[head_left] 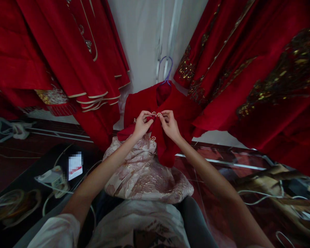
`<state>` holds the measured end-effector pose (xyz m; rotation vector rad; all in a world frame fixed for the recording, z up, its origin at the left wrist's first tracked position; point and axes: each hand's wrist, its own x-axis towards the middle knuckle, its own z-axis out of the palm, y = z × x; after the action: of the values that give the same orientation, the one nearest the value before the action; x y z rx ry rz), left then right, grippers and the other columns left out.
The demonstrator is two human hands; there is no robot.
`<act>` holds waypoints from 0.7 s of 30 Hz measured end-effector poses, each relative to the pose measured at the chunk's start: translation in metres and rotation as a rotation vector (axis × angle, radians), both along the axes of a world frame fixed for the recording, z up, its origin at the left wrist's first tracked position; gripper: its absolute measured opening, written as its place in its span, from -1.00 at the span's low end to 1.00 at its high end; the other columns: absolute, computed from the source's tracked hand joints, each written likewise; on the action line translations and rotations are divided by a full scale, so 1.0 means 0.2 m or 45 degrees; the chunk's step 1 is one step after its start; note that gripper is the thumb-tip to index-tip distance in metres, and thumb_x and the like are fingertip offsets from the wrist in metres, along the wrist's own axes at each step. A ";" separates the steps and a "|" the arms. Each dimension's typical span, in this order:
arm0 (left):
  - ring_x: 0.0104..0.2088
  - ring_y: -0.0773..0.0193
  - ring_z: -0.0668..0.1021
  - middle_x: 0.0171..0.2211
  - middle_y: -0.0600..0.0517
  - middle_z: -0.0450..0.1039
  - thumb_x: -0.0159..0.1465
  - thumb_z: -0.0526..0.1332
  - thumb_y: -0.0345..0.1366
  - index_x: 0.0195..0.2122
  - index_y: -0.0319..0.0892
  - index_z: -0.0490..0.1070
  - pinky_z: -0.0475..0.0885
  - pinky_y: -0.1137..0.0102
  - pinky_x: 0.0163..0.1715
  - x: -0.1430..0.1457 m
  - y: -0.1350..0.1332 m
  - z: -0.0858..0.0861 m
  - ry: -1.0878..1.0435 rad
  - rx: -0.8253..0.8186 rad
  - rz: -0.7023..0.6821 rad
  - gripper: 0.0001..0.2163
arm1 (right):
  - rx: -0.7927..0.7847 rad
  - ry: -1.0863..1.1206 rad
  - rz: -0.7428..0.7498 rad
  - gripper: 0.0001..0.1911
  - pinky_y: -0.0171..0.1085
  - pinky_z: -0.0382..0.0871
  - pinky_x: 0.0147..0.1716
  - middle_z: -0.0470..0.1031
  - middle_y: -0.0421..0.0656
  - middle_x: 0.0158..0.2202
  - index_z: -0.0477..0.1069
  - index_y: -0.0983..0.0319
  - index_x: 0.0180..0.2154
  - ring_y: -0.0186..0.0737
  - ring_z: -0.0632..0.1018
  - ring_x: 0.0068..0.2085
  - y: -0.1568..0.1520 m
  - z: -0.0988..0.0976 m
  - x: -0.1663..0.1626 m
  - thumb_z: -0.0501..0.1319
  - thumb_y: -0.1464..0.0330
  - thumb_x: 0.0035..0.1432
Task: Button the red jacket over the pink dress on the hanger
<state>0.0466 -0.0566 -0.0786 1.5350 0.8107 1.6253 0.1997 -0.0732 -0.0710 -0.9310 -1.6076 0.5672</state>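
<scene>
A small red jacket hangs on a purple hanger in front of me, over a pale pink brocade skirt. My left hand pinches the jacket's left front edge by a small pearl clasp. My right hand pinches the right front edge at the same clasp. Both hands are closed on the fabric, close together at chest height of the jacket. A second pearl button shows lower on the jacket front.
Red embroidered garments hang at left and right. A white wall is behind. On the dark glossy floor lie a white power strip, cables and a white card.
</scene>
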 end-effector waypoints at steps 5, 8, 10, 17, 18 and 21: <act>-0.26 0.36 0.52 -0.30 0.04 0.46 0.03 0.19 -0.53 -0.30 -0.21 0.37 0.40 0.44 -0.18 -0.01 0.02 0.00 0.158 0.015 -0.003 -0.80 | 0.021 -0.043 -0.010 -0.77 -0.35 0.41 -0.39 0.43 -0.11 -0.18 0.20 0.18 -0.15 -0.30 0.52 -0.26 0.01 0.01 0.00 0.12 0.19 0.25; -0.30 0.36 0.53 -0.29 0.03 0.47 0.04 0.20 -0.52 -0.26 -0.21 0.36 0.40 0.45 -0.23 -0.01 0.03 0.01 0.248 0.022 0.017 -0.78 | 0.024 -0.064 0.010 -0.78 -0.35 0.41 -0.40 0.43 -0.10 -0.18 0.21 0.18 -0.16 -0.28 0.53 -0.25 0.01 0.02 0.00 0.11 0.19 0.25; -0.29 0.35 0.54 -0.28 0.02 0.48 0.05 0.20 -0.51 -0.24 -0.21 0.35 0.40 0.44 -0.23 -0.01 0.04 0.02 0.312 0.046 0.024 -0.77 | 0.021 -0.061 0.011 -0.77 -0.36 0.40 -0.43 0.44 -0.10 -0.17 0.21 0.18 -0.16 -0.28 0.53 -0.25 0.01 0.02 0.01 0.11 0.19 0.25; -0.23 0.30 0.56 -0.25 0.00 0.54 0.06 0.19 -0.50 -0.24 -0.22 0.43 0.42 0.39 -0.13 -0.01 0.04 0.03 0.434 0.087 0.121 -0.78 | 0.021 -0.041 -0.051 -0.77 -0.34 0.42 -0.40 0.49 -0.10 -0.20 0.24 0.19 -0.18 -0.26 0.56 -0.26 0.02 0.01 0.01 0.14 0.18 0.23; -0.23 0.30 0.56 -0.24 -0.01 0.54 0.07 0.18 -0.50 -0.24 -0.23 0.44 0.42 0.38 -0.13 -0.01 0.04 0.03 0.417 0.076 0.121 -0.79 | 0.016 -0.040 -0.064 -0.77 -0.34 0.43 -0.41 0.50 -0.10 -0.20 0.25 0.19 -0.19 -0.26 0.56 -0.26 0.02 0.01 0.01 0.14 0.18 0.22; -0.23 0.30 0.57 -0.21 -0.03 0.56 0.11 0.20 -0.45 -0.22 -0.24 0.46 0.43 0.39 -0.16 -0.01 0.03 0.02 0.381 0.046 0.113 -0.80 | 0.002 -0.020 -0.077 -0.77 -0.33 0.44 -0.42 0.52 -0.11 -0.20 0.26 0.18 -0.20 -0.24 0.57 -0.27 0.03 0.01 0.00 0.15 0.18 0.21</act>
<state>0.0453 -0.0504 -0.0736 1.8184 1.0259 1.4981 0.2007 -0.0678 -0.0696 -0.9818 -1.5881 0.5173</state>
